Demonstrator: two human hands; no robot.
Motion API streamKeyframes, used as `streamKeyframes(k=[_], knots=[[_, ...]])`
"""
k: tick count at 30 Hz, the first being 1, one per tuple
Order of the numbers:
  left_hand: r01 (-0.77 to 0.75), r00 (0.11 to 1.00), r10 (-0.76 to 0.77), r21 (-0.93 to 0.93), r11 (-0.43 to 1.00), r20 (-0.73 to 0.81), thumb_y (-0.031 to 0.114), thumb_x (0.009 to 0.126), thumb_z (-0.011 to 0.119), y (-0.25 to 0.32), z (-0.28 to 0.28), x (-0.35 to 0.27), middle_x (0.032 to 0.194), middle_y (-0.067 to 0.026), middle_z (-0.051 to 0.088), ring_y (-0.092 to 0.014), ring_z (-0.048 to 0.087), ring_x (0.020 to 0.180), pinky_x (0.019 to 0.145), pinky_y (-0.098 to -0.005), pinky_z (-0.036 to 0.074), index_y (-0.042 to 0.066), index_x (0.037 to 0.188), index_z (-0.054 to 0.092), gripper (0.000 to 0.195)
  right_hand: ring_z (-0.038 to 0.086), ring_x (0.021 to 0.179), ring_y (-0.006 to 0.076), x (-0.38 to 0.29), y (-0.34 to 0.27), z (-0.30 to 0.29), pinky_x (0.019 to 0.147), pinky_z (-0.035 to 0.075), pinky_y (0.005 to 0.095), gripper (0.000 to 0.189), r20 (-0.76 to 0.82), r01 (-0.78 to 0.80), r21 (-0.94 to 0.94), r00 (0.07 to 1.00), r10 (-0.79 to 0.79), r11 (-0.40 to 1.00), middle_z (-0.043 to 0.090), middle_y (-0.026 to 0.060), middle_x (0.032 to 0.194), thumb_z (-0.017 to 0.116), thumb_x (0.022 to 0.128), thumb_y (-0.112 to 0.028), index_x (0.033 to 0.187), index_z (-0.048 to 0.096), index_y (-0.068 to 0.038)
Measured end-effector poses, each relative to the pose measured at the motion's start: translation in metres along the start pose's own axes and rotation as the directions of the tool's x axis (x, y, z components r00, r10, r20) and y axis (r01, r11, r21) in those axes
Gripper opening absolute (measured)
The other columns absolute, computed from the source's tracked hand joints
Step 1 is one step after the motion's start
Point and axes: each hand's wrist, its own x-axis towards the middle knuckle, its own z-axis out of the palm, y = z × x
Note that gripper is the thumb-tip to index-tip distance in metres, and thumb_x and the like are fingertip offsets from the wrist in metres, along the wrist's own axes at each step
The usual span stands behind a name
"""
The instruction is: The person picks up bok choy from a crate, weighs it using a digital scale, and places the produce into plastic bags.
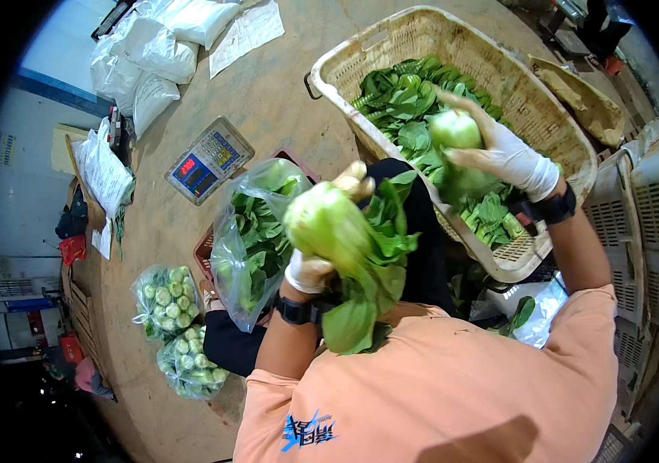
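My left hand [310, 272], in a whitish glove, is wrapped around a head of bok choy [329, 223]. That head's pale base points up and left, while its leaves hang toward my shirt. In my gloved right hand [506, 153] is another bok choy [455, 129], its lower part blurred. This second head is over a large, stained cream plastic crate [543, 87] containing many leafy bok choy [416, 136]. Left of my left hand, a clear plastic bag [228, 254] stands open, filled with greens. A reddish crate [204, 254] shows partly behind the bag.
A digital scale [210, 160] with a lit display sits beyond the open bag. Two filled bags of bok choy [167, 301] rest on the floor at left. White sacks [159, 49] are piled at the upper left. Stacked crates [613, 231] stand along my right side.
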Motion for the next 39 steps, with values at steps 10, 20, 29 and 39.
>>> streamKeyframes(k=[10, 20, 29, 39], knots=[[0.051, 0.982, 0.001, 0.268, 0.962, -0.188, 0.058, 0.067, 0.072, 0.017, -0.048, -0.079, 0.137, -0.0135, 0.045, -0.028, 0.048, 0.122, 0.104, -0.0427, 0.040, 0.006, 0.142, 0.031, 0.100, 0.018, 0.141, 0.0252, 0.033, -0.048, 0.170, 0.114, 0.014, 0.0345, 0.080, 0.151, 0.199, 0.498, 0.938, -0.311, 0.844, 0.020, 0.0155, 0.153, 0.047, 0.095, -0.049, 0.151, 0.008, -0.006], [-0.201, 0.922, 0.284, 0.302, 0.932, -0.263, 0.050, 0.072, 0.075, 0.037, -0.035, -0.091, 0.148, -0.0142, 0.025, -0.027, 0.032, 0.134, 0.110, -0.0417, 0.027, 0.021, 0.151, -0.008, 0.118, 0.039, 0.127, 0.0248, 0.017, -0.014, 0.262, 0.104, 0.036, 0.0377, 0.107, 0.177, 0.027, 0.331, 0.980, -0.090, 0.943, 0.035, 0.0134, 0.139, 0.082, 0.070, -0.017, 0.147, 0.008, -0.010], [0.666, 0.674, 0.645, 0.674, -0.320, -0.359, 0.035, 0.072, 0.076, 0.068, -0.115, -0.163, 0.118, -0.0134, 0.059, -0.024, 0.054, 0.112, 0.102, -0.0391, 0.036, 0.006, 0.138, 0.039, 0.081, 0.053, 0.105, 0.0174, 0.050, -0.043, 0.223, 0.094, 0.043, 0.0326, 0.059, 0.112, -0.016, 0.172, 0.994, -0.004, 0.985, 0.058, 0.0063, 0.117, 0.077, 0.076, -0.016, 0.126, 0.050, -0.002], [-0.143, 0.714, 0.143, 0.058, 0.988, -0.686, 0.026, 0.087, 0.046, 0.152, -0.214, -0.281, 0.061, -0.0037, 0.050, -0.014, 0.044, 0.051, 0.061, -0.0336, 0.044, 0.002, 0.104, 0.057, 0.032, 0.054, 0.112, 0.0308, 0.217, -0.095, 0.344, 0.097, 0.042, 0.0365, 0.088, 0.961, 0.565, -0.275, 0.140, 0.237, 0.778, 0.055, 0.0190, 0.125, 0.075, 0.076, -0.027, 0.147, 0.026, -0.013]])
